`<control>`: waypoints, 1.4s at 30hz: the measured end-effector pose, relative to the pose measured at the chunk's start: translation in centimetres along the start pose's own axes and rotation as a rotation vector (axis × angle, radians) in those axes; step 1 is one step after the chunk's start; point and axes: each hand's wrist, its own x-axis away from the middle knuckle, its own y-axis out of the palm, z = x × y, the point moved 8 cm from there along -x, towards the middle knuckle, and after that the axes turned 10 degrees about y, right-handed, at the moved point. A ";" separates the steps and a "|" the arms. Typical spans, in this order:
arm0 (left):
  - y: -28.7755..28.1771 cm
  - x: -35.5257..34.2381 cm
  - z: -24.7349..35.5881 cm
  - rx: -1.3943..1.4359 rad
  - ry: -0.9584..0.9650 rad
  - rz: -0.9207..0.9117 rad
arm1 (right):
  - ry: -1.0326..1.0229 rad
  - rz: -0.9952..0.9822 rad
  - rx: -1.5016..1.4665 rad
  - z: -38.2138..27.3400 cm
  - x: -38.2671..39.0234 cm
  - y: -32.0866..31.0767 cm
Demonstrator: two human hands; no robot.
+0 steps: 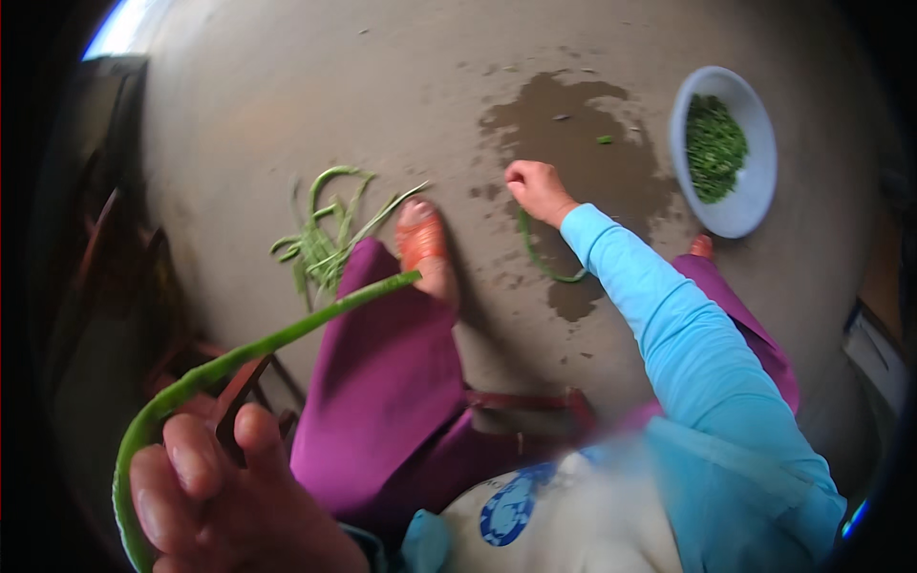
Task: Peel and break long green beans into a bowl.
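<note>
Raised close at the lower left, my left hand (224, 497) has its fingers curled, with a long green bean (248, 351) held at them. The bean bends round the outside of the fingers, and its free end points up to the right over my knee. My right hand (541, 191) is out ahead over the wet floor, closed on a second long green bean (531, 250) that hangs in a curve below it. A pile of long beans (320, 244) lies on the floor to the left. At the right, a white basin (743, 218) holds chopped green bean pieces (714, 148).
A dark wet patch (564, 115) spreads over the floor, with a small green piece (605, 139) on it. My sandalled foot (420, 234) stands beside the bean pile. Red-brown furniture legs (239, 392) are at the left. A pale box-like object (874, 358) is at the right edge.
</note>
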 end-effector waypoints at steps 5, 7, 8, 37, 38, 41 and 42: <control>2.4 1.4 -3.4 -0.043 -0.417 -0.458 | 0.593 0.411 -0.282 17.3 0.5 -9.7; 3.7 2.7 -6.1 0.096 -0.775 -0.401 | 0.629 0.536 -0.283 19.6 0.4 -12.9; 4.4 2.7 -6.6 0.064 -0.763 -0.360 | 0.638 0.543 -0.288 20.2 -0.2 -13.5; 6.7 -0.2 -9.2 0.090 -0.802 -0.340 | 0.134 0.378 0.151 10.5 -4.7 -15.7; 7.4 -0.1 -8.4 0.034 -0.833 -0.358 | 0.005 0.554 -0.061 6.9 -4.4 -17.8; 3.5 2.9 -8.8 0.090 -0.699 0.009 | -0.050 1.013 -0.214 4.4 -0.4 -26.5; 0.3 3.9 -9.8 0.205 -0.558 0.375 | 0.039 1.117 -0.190 7.8 1.6 -29.5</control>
